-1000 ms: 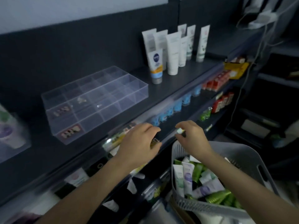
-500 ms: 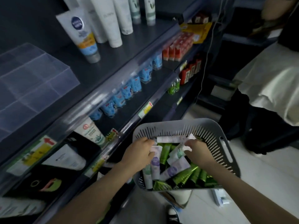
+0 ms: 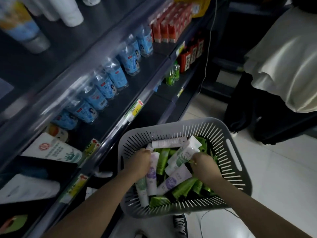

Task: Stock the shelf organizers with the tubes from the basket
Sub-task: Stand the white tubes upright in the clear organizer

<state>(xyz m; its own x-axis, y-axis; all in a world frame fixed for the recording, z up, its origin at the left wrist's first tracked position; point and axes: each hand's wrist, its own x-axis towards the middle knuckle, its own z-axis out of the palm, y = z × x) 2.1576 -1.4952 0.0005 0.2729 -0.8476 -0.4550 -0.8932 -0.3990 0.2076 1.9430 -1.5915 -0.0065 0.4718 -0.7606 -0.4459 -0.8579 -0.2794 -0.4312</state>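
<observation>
Head view looks down on a grey basket (image 3: 171, 131) at 5 o'clock, just beside the shelves (image 3: 147, 73) that run from 7 to 1 o'clock; it holds a heap of tubes (image 3: 181, 188), green and white; both hands are inside it; the left hand (image 3: 138, 163) is at the basket's 9 o'clock, knuckles up, its fingers (image 3: 145, 154) curled down among the tubes and touching a purple tube (image 3: 151, 172); their tips are hidden, so I cannot tell whether they grip anything; the right hand (image 3: 205, 168) is toward the basket's 3 o'clock, its fingers (image 3: 198, 158) curled against a white-green tube (image 3: 184, 154) that lies tilted over the others, pointing to 1 o'clock; whether it is held I cannot tell; a row of blue bottles (image 3: 103, 86) stands on the shelves at 10 o'clock; red cartons (image 3: 164, 26) stand at 12 o'clock; a person (image 3: 283, 66) in a pale top is at 2 o'clock on the white floor (image 3: 274, 177); a dark shoe (image 3: 180, 224) shows at 6 o'clock, below the basket.
</observation>
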